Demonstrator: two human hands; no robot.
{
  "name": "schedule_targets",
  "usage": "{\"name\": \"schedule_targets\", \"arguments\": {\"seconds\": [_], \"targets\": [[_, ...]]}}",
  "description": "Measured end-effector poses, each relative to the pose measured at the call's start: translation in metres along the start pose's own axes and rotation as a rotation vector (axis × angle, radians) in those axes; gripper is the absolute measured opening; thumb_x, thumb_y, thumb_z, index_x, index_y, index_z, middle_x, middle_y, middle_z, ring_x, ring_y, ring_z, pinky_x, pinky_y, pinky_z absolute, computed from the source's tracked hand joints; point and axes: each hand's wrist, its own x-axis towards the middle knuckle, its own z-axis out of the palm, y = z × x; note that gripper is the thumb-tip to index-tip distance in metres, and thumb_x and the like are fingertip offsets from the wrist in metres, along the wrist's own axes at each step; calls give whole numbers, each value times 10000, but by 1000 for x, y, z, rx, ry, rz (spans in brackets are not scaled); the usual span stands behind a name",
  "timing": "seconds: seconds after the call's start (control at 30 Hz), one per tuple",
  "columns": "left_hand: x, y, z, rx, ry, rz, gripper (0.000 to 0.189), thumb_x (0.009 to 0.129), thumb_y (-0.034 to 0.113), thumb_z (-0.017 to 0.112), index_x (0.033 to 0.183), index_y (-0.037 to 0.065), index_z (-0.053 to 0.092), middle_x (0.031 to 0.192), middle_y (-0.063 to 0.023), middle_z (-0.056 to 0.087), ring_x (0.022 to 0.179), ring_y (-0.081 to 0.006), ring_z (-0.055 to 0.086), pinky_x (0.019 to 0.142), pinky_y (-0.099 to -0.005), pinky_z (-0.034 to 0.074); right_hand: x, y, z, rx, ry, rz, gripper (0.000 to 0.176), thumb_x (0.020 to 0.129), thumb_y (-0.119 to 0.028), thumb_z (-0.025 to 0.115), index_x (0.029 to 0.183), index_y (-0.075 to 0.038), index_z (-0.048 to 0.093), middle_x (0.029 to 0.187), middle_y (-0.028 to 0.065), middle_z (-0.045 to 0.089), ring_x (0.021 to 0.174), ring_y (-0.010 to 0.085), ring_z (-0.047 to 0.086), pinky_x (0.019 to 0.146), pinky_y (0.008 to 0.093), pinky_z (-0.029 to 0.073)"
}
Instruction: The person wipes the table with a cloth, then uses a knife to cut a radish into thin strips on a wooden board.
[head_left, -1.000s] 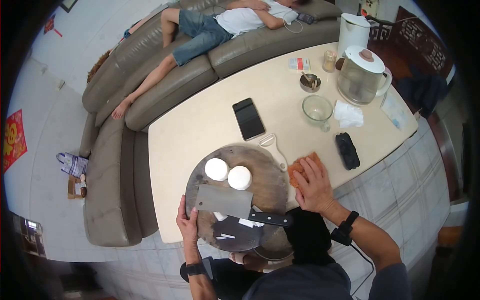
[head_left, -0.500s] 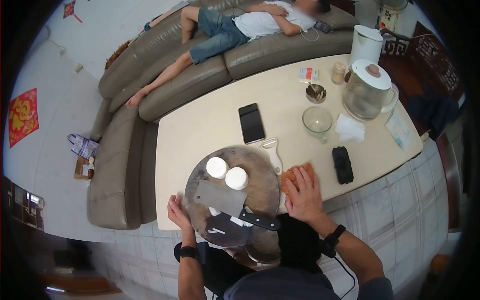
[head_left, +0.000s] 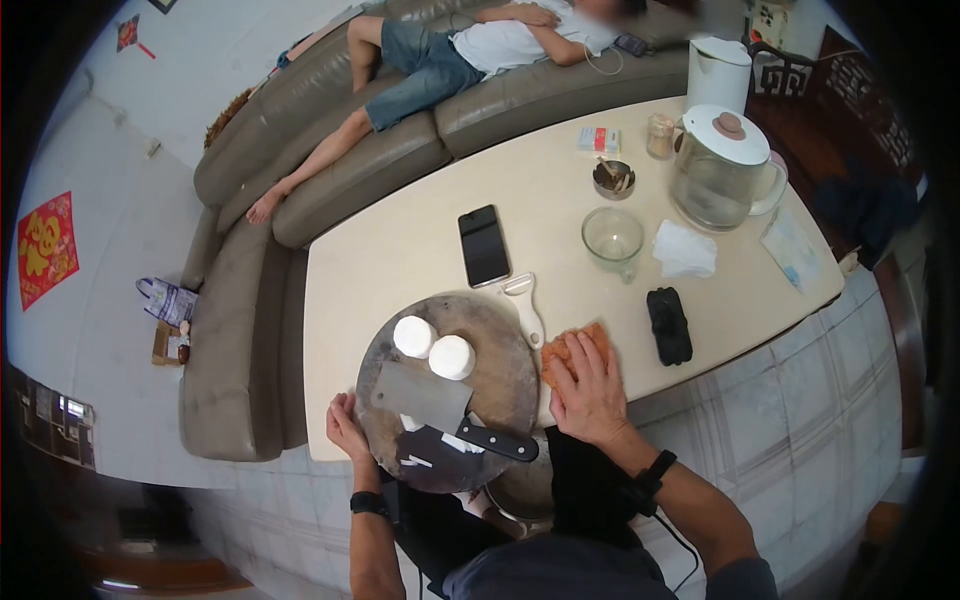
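Note:
My right hand (head_left: 592, 398) presses on an orange cloth (head_left: 553, 362) at the table's front edge, fingers curved over it. My left hand (head_left: 346, 428) is beside the left rim of a round wooden cutting board (head_left: 495, 350). Its fingers are loosely curled, with nothing visible in them. A cleaver (head_left: 425, 397) lies flat across the board, its black handle toward the right. Behind the blade stand two thick white rounds, a left one (head_left: 414, 337) and a right one (head_left: 452, 357), like peeled radish. Thin white strips (head_left: 416, 461) lie in front, some partly under the cleaver.
Around the board are a peeler (head_left: 527, 315), a phone (head_left: 484, 245) and a black case (head_left: 669, 326). Farther back stand a glass mug (head_left: 613, 238), crumpled tissue (head_left: 685, 249), an ashtray (head_left: 614, 180) and a glass kettle (head_left: 722, 175). A person lies on the sofa (head_left: 540, 100). A pot (head_left: 525, 492) sits below the board.
The whole view has shifted slightly left. My right hand stays on the cloth, and my left hand is a little closer to the board's rim. The cleaver and white rounds keep their places.

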Motion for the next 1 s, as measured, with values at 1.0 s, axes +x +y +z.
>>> {"name": "schedule_targets", "arguments": {"seconds": [1.0], "targets": [[-21, 27, 21, -33, 22, 24, 203, 990, 87, 544, 1091, -58, 644, 957, -95, 678, 859, -145, 649, 807, -273, 510, -1, -10, 12, -168, 28, -118, 504, 768, -170, 621, 1250, -39, 562, 1396, 221, 447, 1307, 420, 405, 1096, 528, 293]]}}
